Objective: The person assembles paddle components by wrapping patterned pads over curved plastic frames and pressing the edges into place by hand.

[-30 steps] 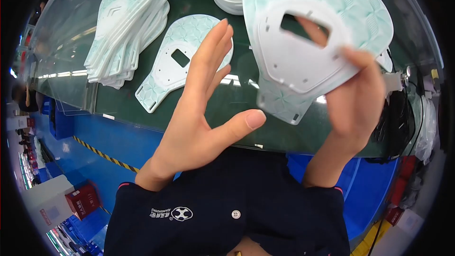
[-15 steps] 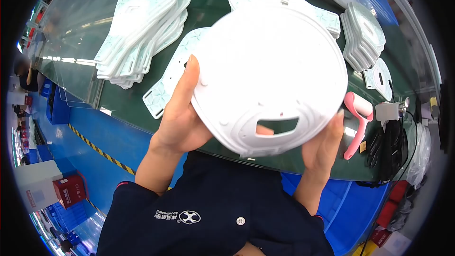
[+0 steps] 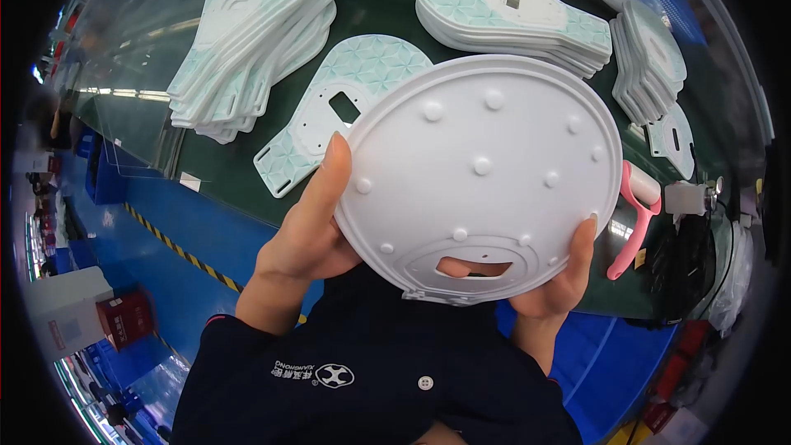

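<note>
Both your left hand [image 3: 305,235] and right hand [image 3: 563,276] hold a white plate [image 3: 486,189], fingers [image 3: 331,171] half bent around its edge.

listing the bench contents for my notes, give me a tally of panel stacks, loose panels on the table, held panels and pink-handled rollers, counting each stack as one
Panel stacks: 3
Loose panels: 2
Held panel: 1
Pink-handled roller: 1
Total: 7

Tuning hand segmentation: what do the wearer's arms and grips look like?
Left grip and right grip are ungloved hands; the visible forearms are bare. Short dark-navy sleeves, thinly edged in reddish pink. The matching shirt carries a white logo, lettering and button.
</note>
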Motion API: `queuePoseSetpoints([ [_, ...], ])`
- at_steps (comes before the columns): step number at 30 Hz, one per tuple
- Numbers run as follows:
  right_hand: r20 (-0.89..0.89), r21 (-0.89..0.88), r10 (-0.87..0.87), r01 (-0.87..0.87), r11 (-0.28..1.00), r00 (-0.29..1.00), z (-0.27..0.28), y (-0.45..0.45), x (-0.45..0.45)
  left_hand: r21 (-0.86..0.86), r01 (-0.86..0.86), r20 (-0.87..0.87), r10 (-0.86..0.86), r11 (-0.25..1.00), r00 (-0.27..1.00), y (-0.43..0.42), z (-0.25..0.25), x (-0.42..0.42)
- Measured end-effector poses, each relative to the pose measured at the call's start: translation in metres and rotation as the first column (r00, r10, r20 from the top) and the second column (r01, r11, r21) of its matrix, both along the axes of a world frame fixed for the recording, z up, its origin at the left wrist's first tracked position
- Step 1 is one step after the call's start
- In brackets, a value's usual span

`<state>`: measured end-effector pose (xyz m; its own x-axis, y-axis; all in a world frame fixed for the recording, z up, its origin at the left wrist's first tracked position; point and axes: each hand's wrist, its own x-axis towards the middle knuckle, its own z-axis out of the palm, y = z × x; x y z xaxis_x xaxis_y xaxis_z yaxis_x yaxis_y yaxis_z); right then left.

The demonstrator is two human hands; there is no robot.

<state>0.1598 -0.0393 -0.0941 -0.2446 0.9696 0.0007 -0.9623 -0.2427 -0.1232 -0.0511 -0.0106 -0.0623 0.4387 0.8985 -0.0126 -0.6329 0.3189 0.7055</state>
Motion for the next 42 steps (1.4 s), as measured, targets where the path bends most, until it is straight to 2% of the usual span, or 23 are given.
queuePoseSetpoints([
  [3,-0.087,0.023,0.023,-0.021,1.000,0.996,0.004,-0.001,-0.001,0.021,0.043,0.045,-0.044,0.999,0.998,0.001,-0.003,-0.002],
  [6,-0.143,-0.052,0.002,-0.010,0.999,0.990,0.004,-0.003,0.002,0.076,0.046,0.020,-0.047,0.996,0.999,0.002,-0.002,0.000],
  [7,0.123,-0.033,-0.022,0.026,0.999,0.992,0.001,-0.003,0.007,0.071,0.036,0.011,-0.037,0.997,0.999,0.002,-0.001,0.001],
  [8,0.379,-0.006,-0.049,0.056,0.998,0.924,-0.001,-0.003,0.010,0.066,0.026,0.001,-0.026,0.997,1.000,0.001,-0.001,0.001],
  [12,0.343,0.070,0.046,-0.074,0.995,0.938,0.006,0.002,0.008,0.026,0.019,-0.035,-0.018,0.999,0.999,0.001,0.005,0.002],
  [14,0.078,0.002,0.091,-0.092,0.996,0.993,0.012,0.008,0.003,0.099,-0.039,-0.383,0.075,0.994,0.921,0.001,0.009,0.004],
  [15,0.077,0.000,0.086,-0.086,0.996,0.993,0.016,0.013,0.004,0.097,-0.034,-0.383,0.069,0.995,0.921,0.005,0.007,0.005],
  [17,0.055,-0.060,-0.052,0.055,0.997,0.997,0.026,0.026,0.009,0.263,-0.156,-0.442,0.263,0.952,0.858,0.013,-0.001,0.010],
  [18,0.074,-0.008,-0.061,0.062,0.998,0.995,0.032,0.034,0.014,0.259,-0.142,-0.442,0.248,0.955,0.862,0.010,-0.003,0.012],
  [20,0.180,0.113,0.016,-0.037,0.993,0.983,0.037,0.048,0.031,0.199,0.095,-0.468,0.009,0.975,0.884,0.001,-0.007,0.017],
  [21,0.183,0.110,0.000,-0.021,0.994,0.983,0.041,0.054,0.037,0.093,0.250,-0.480,-0.176,0.964,0.859,-0.003,-0.001,0.021],
  [24,0.029,0.208,0.102,-0.106,0.972,0.994,0.050,0.071,0.048,0.103,0.447,-0.502,-0.341,0.889,0.795,-0.015,0.007,0.033],
  [25,-0.024,0.240,0.144,-0.134,0.961,0.989,0.050,0.075,0.050,0.092,0.453,-0.501,-0.352,0.887,0.790,-0.017,0.012,0.036],
  [26,-0.075,0.277,0.187,-0.160,0.947,0.979,0.048,0.080,0.052,0.015,0.446,-0.425,-0.398,0.895,0.813,-0.019,0.016,0.038],
  [27,-0.079,0.363,0.240,-0.197,0.911,0.967,0.045,0.086,0.055,-0.054,0.441,-0.346,-0.431,0.896,0.833,-0.019,0.020,0.040],
  [28,-0.079,0.363,0.239,-0.195,0.911,0.968,0.045,0.091,0.056,-0.055,0.442,-0.346,-0.432,0.895,0.833,-0.019,0.024,0.040],
  [30,0.075,0.481,0.291,-0.291,0.827,0.954,0.046,0.095,0.057,-0.013,0.433,-0.309,-0.415,0.901,0.856,-0.022,0.028,0.040],
  [33,0.069,0.480,0.283,-0.280,0.832,0.957,0.047,0.095,0.057,0.029,0.481,-0.217,-0.464,0.876,0.859,-0.026,0.022,0.038],
  [36,0.075,0.489,0.261,-0.264,0.832,0.962,0.047,0.098,0.053,-0.036,0.474,-0.190,-0.472,0.880,0.861,-0.029,0.028,0.038],
  [39,0.100,0.520,0.248,-0.263,0.812,0.964,0.046,0.101,0.056,-0.018,0.410,-0.224,-0.404,0.912,0.887,-0.032,0.030,0.041],
  [42,0.110,0.542,0.237,-0.258,0.800,0.965,0.046,0.098,0.056,-0.028,0.427,-0.229,-0.421,0.904,0.877,-0.030,0.032,0.040],
])
